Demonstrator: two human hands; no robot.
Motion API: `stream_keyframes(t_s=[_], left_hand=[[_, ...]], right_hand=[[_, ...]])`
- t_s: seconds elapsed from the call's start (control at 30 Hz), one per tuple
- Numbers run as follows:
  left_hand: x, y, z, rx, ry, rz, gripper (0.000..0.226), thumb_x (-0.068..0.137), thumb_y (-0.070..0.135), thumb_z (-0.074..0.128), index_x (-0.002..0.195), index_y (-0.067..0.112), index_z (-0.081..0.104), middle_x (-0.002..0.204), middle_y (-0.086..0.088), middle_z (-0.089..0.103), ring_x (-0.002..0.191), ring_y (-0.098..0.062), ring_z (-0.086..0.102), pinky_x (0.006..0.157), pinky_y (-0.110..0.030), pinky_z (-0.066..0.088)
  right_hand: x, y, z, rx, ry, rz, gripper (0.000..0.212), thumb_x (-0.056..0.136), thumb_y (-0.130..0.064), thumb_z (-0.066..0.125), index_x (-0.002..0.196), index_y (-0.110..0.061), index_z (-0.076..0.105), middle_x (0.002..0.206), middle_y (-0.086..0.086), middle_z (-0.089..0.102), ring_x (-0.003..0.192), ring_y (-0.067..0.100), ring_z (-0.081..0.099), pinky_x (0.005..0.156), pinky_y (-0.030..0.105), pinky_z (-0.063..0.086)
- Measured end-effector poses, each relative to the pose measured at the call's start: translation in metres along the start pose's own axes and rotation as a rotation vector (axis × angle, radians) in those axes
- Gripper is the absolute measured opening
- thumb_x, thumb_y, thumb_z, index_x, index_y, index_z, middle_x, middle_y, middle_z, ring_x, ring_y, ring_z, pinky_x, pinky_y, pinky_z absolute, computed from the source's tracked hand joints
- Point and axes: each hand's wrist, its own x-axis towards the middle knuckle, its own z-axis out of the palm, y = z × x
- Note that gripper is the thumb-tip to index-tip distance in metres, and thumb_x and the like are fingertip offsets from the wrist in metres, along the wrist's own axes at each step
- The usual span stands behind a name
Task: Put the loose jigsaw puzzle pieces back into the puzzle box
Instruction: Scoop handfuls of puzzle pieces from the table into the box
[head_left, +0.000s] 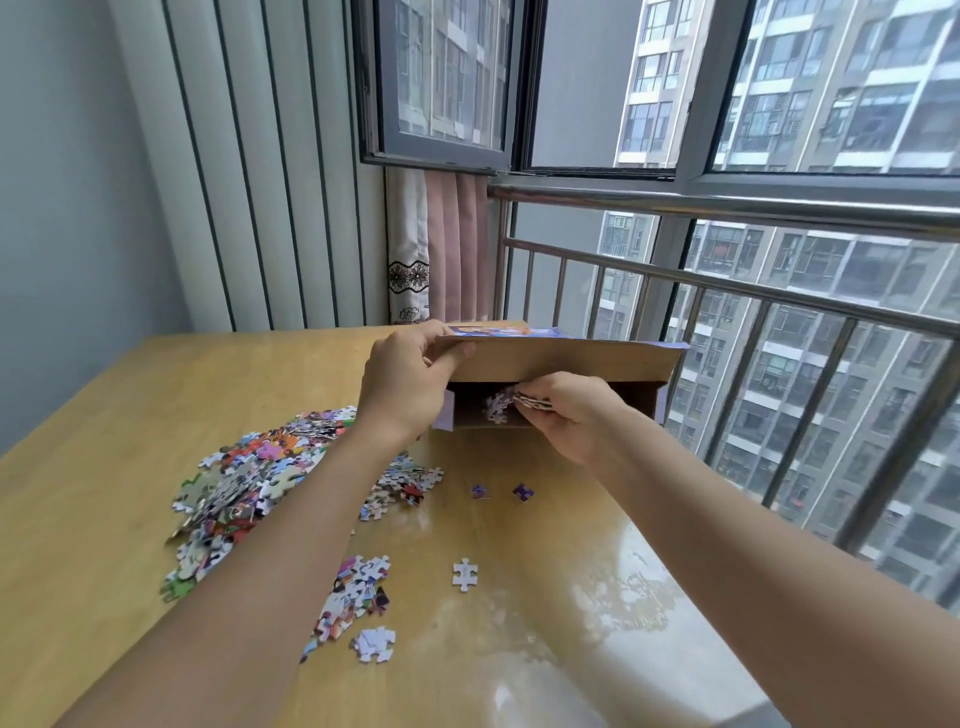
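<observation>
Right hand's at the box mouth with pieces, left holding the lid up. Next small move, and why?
Probably open the right hand and let its pieces drop: they already sit inside the puzzle box opening, and the left hand props the lid up. Then reach back for the big pile left on the table.

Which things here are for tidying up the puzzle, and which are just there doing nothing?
For the job:
- puzzle box, flap held up by the left hand
- pieces in the right hand at the box opening
- big pile of pieces
- small pile
- single white piece
- two purple pieces

Just there:
- table
- pink curtain
- metal railing
- window
</observation>
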Motion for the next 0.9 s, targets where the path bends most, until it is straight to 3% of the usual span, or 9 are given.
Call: stream_keyframes(t_s=[0.07, 0.2, 0.3, 0.37, 0.47, 0.63, 0.73, 0.83, 0.9], left_hand=[[0.001, 0.000, 0.000, -0.005, 0.011, -0.005, 0.012, 0.093, 0.033, 0.069, 0.088, 0.023, 0.072, 0.072, 0.005, 0.066, 0.063, -0.012, 0.050, 0.065, -0.035, 0.048], [0.002, 0.000, 0.000, -0.011, 0.019, -0.010, 0.013, 0.093, 0.034, 0.068, 0.085, 0.024, 0.071, 0.072, 0.004, 0.066, 0.064, -0.015, 0.050, 0.064, -0.038, 0.049], [0.002, 0.000, 0.000, -0.009, 0.020, -0.011, 0.013, 0.093, 0.035, 0.069, 0.085, 0.025, 0.071, 0.072, 0.004, 0.066, 0.064, -0.014, 0.050, 0.063, -0.037, 0.047], [0.002, -0.001, 0.000, -0.006, 0.031, -0.015, 0.014, 0.093, 0.036, 0.068, 0.085, 0.024, 0.071, 0.073, 0.004, 0.067, 0.066, -0.016, 0.052, 0.064, -0.038, 0.049], [0.003, -0.001, -0.003, 0.001, 0.052, -0.032, 0.016, 0.092, 0.038, 0.069, 0.084, 0.024, 0.070, 0.074, 0.002, 0.067, 0.067, -0.018, 0.053, 0.067, -0.041, 0.050], [0.004, -0.001, -0.007, -0.014, 0.066, -0.035, 0.019, 0.092, 0.038, 0.069, 0.082, 0.022, 0.069, 0.072, 0.001, 0.067, 0.064, -0.016, 0.049, 0.067, -0.042, 0.050], [0.006, 0.001, -0.009, -0.014, 0.084, -0.041, 0.017, 0.092, 0.039, 0.068, 0.082, 0.026, 0.068, 0.073, 0.005, 0.068, 0.066, -0.015, 0.054, 0.069, -0.041, 0.051], [0.008, 0.003, -0.012, -0.008, 0.121, -0.046, 0.012, 0.092, 0.039, 0.069, 0.083, 0.031, 0.067, 0.075, 0.006, 0.069, 0.069, -0.018, 0.058, 0.069, -0.040, 0.052], [0.008, 0.005, -0.013, -0.029, 0.151, -0.037, 0.008, 0.093, 0.036, 0.069, 0.087, 0.031, 0.069, 0.078, 0.007, 0.069, 0.073, -0.016, 0.061, 0.071, -0.039, 0.054]], right_hand=[[0.005, 0.003, 0.006, 0.102, 0.005, -0.007, 0.037, 0.084, 0.019, 0.053, 0.117, 0.003, 0.057, 0.114, 0.021, 0.062, 0.105, 0.033, 0.064, 0.086, 0.037, 0.058], [0.009, 0.006, 0.017, 0.392, 0.040, 0.034, 0.039, 0.068, 0.020, 0.036, 0.091, -0.003, 0.058, 0.113, 0.018, 0.058, 0.105, 0.037, 0.057, 0.103, 0.046, 0.050], [0.010, 0.009, 0.018, 0.538, 0.004, 0.041, 0.059, 0.056, 0.017, 0.039, 0.105, -0.007, 0.059, 0.132, 0.019, 0.061, 0.121, 0.039, 0.058, 0.102, 0.045, 0.051], [0.012, 0.011, 0.015, 0.466, -0.036, 0.019, 0.059, 0.056, 0.015, 0.042, 0.108, -0.007, 0.059, 0.136, 0.020, 0.058, 0.124, 0.041, 0.056, 0.104, 0.044, 0.050], [0.016, 0.010, 0.009, 0.132, 0.009, 0.006, 0.038, 0.076, 0.016, 0.045, 0.105, -0.003, 0.060, 0.130, 0.020, 0.058, 0.117, 0.036, 0.057, 0.107, 0.040, 0.048], [0.016, 0.007, -0.005, -0.457, 0.029, -0.143, 0.031, 0.092, 0.000, 0.055, 0.122, -0.002, 0.058, 0.119, 0.018, 0.065, 0.113, 0.032, 0.063, 0.099, 0.039, 0.054], [-0.002, 0.006, -0.013, -0.934, -0.086, -0.444, 0.028, 0.090, -0.016, 0.070, 0.117, -0.009, 0.068, 0.105, 0.008, 0.071, 0.090, 0.020, 0.066, 0.070, 0.025, 0.050], [-0.008, 0.012, -0.017, -1.439, -0.140, -0.846, 0.064, 0.080, -0.029, 0.083, 0.138, -0.019, 0.060, 0.130, -0.002, 0.066, 0.117, 0.019, 0.061, 0.093, 0.032, 0.051], [-0.004, 0.017, -0.018, -1.606, -0.063, -1.067, 0.048, 0.085, -0.021, 0.078, 0.131, -0.024, 0.066, 0.132, -0.004, 0.066, 0.120, 0.024, 0.059, 0.093, 0.040, 0.053]])
